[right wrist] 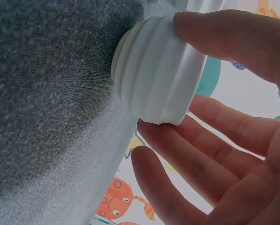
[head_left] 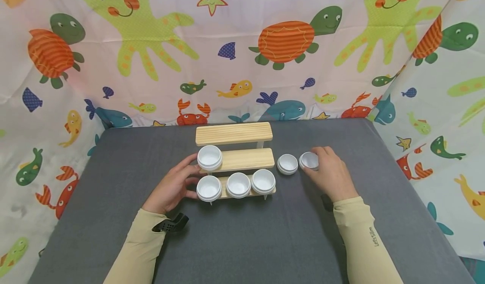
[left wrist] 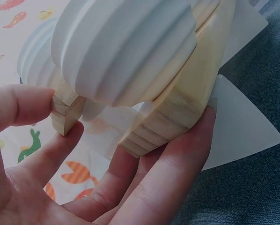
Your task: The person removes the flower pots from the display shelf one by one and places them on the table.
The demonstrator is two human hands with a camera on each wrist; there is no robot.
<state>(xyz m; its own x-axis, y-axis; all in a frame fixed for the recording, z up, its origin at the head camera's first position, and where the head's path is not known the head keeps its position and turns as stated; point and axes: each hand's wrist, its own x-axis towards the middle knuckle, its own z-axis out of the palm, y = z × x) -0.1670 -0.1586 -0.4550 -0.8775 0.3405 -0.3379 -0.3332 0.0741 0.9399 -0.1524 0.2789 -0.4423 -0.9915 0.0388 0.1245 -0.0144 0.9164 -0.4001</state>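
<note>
A tiered wooden stand (head_left: 246,159) with translucent side supports stands on the table. My left hand (head_left: 172,187) grips its left end; in the left wrist view the thumb and a finger pinch one board (left wrist: 67,110), and other fingers touch the lower board's end (left wrist: 154,131). One white ribbed pot (head_left: 209,157) sits at the left of the middle tier, and three more white pots (head_left: 238,184) line the bottom tier. To the right, my right hand (head_left: 331,172) holds a white ribbed pot (right wrist: 158,70) between thumb and fingers, at the table surface.
Another white pot (head_left: 287,164) stands on the grey cloth-covered table (head_left: 242,242) between the stand and my right hand. The stand's top board (head_left: 233,133) carries nothing. A curtain printed with sea animals (head_left: 235,35) hangs behind the table and along both sides.
</note>
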